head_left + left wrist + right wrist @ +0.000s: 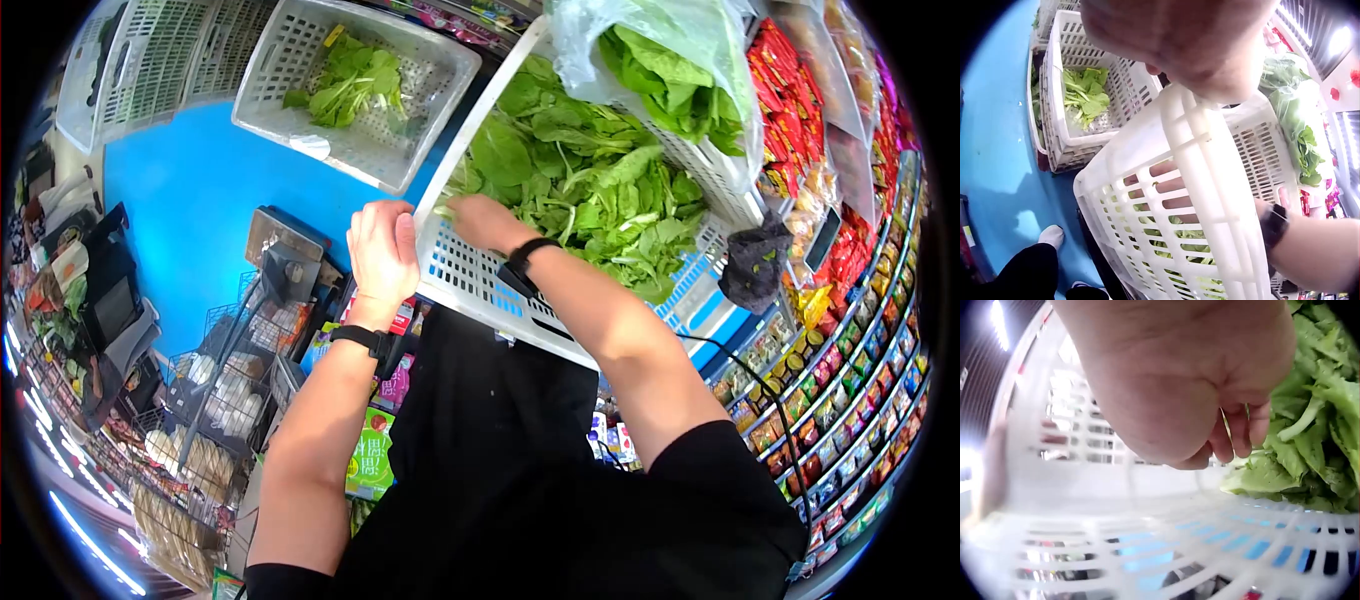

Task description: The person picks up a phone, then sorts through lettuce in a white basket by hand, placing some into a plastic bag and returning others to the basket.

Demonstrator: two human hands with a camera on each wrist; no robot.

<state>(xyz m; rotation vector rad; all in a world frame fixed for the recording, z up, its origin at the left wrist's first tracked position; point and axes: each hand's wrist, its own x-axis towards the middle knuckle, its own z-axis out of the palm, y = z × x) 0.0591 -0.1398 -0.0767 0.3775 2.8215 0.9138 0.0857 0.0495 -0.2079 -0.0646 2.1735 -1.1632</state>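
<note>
A white slatted basket (pixel 480 275) (pixel 1200 156) (pixel 1147 494) holds a heap of leafy greens (pixel 600 170) (pixel 1319 444). My left hand (pixel 383 250) (pixel 1191 44) grips the basket's near-left corner, its fingertips partly hidden by the rim in the left wrist view. Inside the basket, by the left wall, is my right hand (pixel 487 225) (pixel 1169 190) (pixel 1191 381), palm down. Its fingers bend toward the edge of the greens, with small gaps between them; a pale stem shows by the fingertips in the head view. Whether they pinch it I cannot tell.
Another white basket (pixel 425 150) (pixel 1072 136) with a few greens stands beyond on the blue floor (pixel 180 200). Bagged greens (pixel 680 85) (pixel 1307 153) lie at the upper right. Snack shelves (pixel 850 400) line the right; wire baskets (pixel 215 330) stand at the left.
</note>
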